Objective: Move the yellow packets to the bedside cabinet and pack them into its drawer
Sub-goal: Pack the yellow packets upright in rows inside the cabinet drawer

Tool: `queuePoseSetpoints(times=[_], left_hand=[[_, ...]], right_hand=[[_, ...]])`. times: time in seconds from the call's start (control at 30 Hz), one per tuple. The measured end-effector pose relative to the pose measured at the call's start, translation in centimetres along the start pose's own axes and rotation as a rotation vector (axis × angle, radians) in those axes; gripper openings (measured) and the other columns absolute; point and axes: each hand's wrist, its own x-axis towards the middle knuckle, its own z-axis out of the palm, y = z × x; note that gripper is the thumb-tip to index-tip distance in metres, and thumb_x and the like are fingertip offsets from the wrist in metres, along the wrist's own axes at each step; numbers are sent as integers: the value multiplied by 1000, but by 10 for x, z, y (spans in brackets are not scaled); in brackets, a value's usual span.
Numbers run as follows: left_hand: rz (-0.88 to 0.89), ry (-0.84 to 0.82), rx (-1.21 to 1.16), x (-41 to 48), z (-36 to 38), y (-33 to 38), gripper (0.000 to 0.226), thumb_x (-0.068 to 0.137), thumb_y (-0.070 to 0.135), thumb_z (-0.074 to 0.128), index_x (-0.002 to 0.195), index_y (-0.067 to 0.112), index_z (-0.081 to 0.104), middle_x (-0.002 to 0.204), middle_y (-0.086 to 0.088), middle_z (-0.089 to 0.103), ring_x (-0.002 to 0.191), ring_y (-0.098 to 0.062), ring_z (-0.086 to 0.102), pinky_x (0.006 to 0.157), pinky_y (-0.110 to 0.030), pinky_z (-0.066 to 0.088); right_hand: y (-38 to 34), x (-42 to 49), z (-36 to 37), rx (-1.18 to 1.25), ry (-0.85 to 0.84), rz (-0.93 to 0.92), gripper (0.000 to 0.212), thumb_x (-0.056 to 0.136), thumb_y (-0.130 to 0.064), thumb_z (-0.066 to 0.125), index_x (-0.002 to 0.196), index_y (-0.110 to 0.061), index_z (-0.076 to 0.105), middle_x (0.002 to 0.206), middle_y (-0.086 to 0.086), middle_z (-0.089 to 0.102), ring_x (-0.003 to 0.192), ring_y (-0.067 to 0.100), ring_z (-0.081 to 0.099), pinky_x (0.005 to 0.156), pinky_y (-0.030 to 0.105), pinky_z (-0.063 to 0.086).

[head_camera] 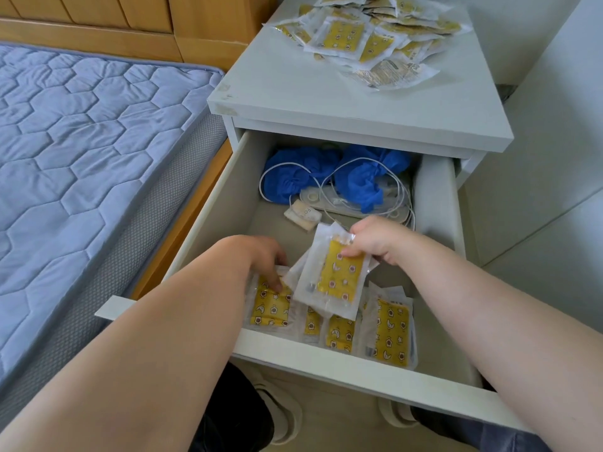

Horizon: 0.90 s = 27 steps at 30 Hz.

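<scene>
The white bedside cabinet (326,102) has its drawer (355,367) pulled out toward me. A heap of yellow packets (368,34) lies on the cabinet top at the back. Several more stand in a row along the drawer's front, among them one at the right (391,334). My right hand (378,239) pinches the top of a small stack of packets (339,275), tilted above that row. My left hand (261,259) reaches into the drawer's front left, fingertips pressing on a packet there (270,305).
Blue crumpled fabric items (326,174), a white cable (359,190) and a small white box (301,215) fill the drawer's back. A bed with a blue quilted mattress (81,141) is at the left. My shoes (280,415) are on the floor under the drawer front.
</scene>
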Motion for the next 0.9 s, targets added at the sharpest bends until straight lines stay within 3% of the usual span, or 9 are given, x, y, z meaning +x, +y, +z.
queuePoseSetpoints(times=[0.13, 0.23, 0.33, 0.4, 0.53, 0.63, 0.73, 0.9], left_hand=[[-4, -33, 54, -2, -3, -1, 57, 76, 21, 80, 127, 19, 57, 124, 3, 59, 106, -16, 55, 89, -29, 45], [-30, -52, 144, -3, -4, 2, 59, 75, 13, 79, 128, 21, 55, 127, 2, 57, 113, -21, 56, 95, -36, 47], [-90, -74, 269, -3, -4, 4, 59, 76, 7, 75, 128, 23, 54, 127, 0, 57, 112, -22, 55, 94, -38, 48], [-104, -90, 327, -3, -4, 6, 60, 76, 8, 75, 130, 23, 53, 127, 0, 57, 112, -23, 55, 93, -38, 48], [-37, -103, 316, -5, -5, 12, 67, 76, 20, 79, 135, 24, 46, 131, 1, 54, 116, -22, 53, 93, -35, 46], [19, -130, 217, -3, -4, 15, 77, 74, 22, 81, 139, 30, 40, 135, 4, 51, 120, -21, 51, 99, -39, 45], [82, -157, 160, -3, -4, 18, 78, 75, 24, 80, 141, 33, 39, 137, 6, 50, 123, -19, 49, 104, -41, 43], [100, -197, 197, -4, -5, 22, 71, 79, 28, 77, 141, 29, 41, 136, 5, 49, 121, -19, 49, 103, -38, 43]], right_hand=[[-1, -2, 20, -304, -23, -42, 39, 83, -26, 72, 113, -5, 61, 102, 8, 63, 90, 24, 61, 68, 29, 49], [0, -7, 39, -544, -101, -59, 39, 84, -31, 71, 112, -7, 60, 106, 9, 62, 91, 24, 61, 72, 30, 48], [1, -13, 48, -792, -192, -121, 42, 88, -35, 64, 119, -6, 60, 116, 10, 61, 104, 26, 60, 76, 30, 45], [4, -12, 49, -821, -237, -146, 46, 88, -30, 65, 126, -5, 55, 123, 11, 58, 109, 26, 58, 80, 30, 46], [7, -8, 53, -754, -266, -218, 60, 82, -19, 71, 132, -9, 40, 123, 12, 56, 102, 26, 59, 76, 32, 50], [8, -4, 58, -778, -264, -273, 73, 77, -29, 77, 138, -13, 39, 131, 9, 45, 116, 27, 50, 95, 38, 48], [8, -1, 61, -763, -218, -291, 86, 72, -39, 79, 141, -13, 36, 134, 9, 37, 124, 28, 41, 102, 40, 43], [6, -2, 64, -742, -252, -317, 65, 76, -40, 76, 127, -9, 50, 124, 11, 47, 107, 27, 55, 89, 34, 49]])
